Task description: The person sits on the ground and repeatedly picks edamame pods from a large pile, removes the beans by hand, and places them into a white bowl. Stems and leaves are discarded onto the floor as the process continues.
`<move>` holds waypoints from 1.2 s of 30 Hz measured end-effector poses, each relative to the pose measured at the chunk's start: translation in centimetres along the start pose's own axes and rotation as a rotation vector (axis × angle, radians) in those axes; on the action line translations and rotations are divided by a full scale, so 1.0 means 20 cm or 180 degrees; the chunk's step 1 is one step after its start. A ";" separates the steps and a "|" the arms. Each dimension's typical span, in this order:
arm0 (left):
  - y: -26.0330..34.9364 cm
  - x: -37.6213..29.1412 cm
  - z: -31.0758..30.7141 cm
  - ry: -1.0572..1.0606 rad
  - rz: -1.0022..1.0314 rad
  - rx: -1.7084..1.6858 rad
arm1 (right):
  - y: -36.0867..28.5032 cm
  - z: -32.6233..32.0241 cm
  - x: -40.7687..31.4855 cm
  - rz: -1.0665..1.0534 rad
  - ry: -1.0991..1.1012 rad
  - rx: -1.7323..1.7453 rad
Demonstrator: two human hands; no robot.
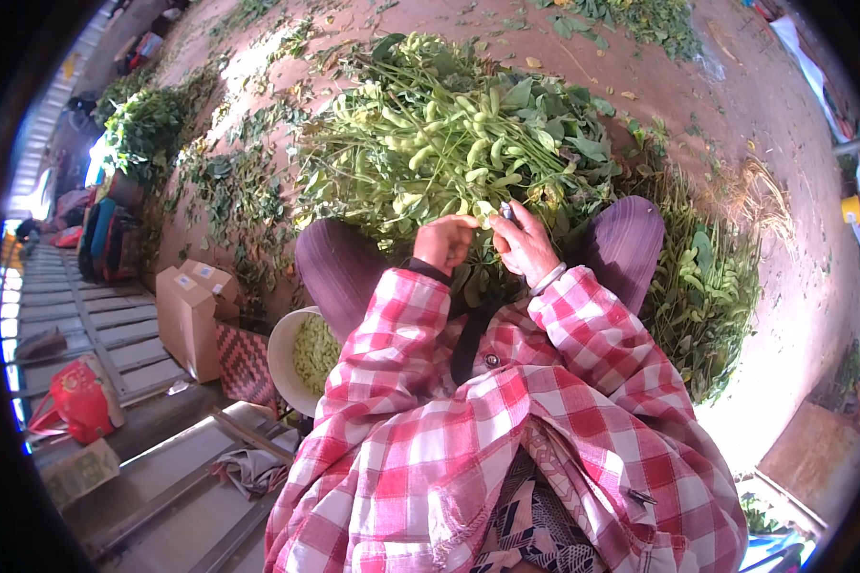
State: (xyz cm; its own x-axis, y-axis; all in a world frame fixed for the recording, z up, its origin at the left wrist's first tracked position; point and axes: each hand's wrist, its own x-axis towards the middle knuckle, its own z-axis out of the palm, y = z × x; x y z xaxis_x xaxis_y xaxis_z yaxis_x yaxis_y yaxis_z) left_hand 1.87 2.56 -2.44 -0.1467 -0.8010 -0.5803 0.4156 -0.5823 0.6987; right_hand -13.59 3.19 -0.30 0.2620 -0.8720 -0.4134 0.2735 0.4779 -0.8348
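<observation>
My left hand (443, 243) pinches a pale green soybean pod (484, 213) between thumb and forefinger. From the other side, the fingertips of my right hand (524, 241) meet the same pod. A small shiny metal piece (507, 210) shows at the right forefinger; its shape is too small to tell. Just beyond both hands lies a large heap of cut soybean plants (437, 136), thick with plump pods and leaves. Beside my left knee, a white bucket (279, 344) holds shelled green beans (315, 352).
More soybean plants (709, 286) lie right of my right knee. At left stand cardboard boxes (186, 308), a woven basket (244, 362) and a red bag (79, 397). Loose leaves (236, 186) litter the earthen floor. A brown board (817, 458) sits at lower right.
</observation>
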 end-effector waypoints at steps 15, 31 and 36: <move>0.04 0.10 -0.08 0.0091 0.1169 0.2241 | -0.10 0.03 0.01 0.0143 -0.0705 -0.0046; 0.02 0.07 -0.03 -0.0392 0.0382 0.0154 | 0.05 0.03 -0.02 -0.0191 -0.0782 -0.1108; 0.04 0.04 0.01 -0.0243 0.0346 0.0100 | -0.01 0.02 -0.04 0.0443 -0.0953 -0.0555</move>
State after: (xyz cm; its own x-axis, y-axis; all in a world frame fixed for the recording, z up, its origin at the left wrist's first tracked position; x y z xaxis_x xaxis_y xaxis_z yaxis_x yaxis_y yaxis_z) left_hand 1.89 1.41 -2.16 -0.1707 -0.8672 -0.4678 0.4046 -0.4946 0.7692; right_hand -13.38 3.83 0.28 0.5516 -0.7182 -0.4242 0.0611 0.5420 -0.8382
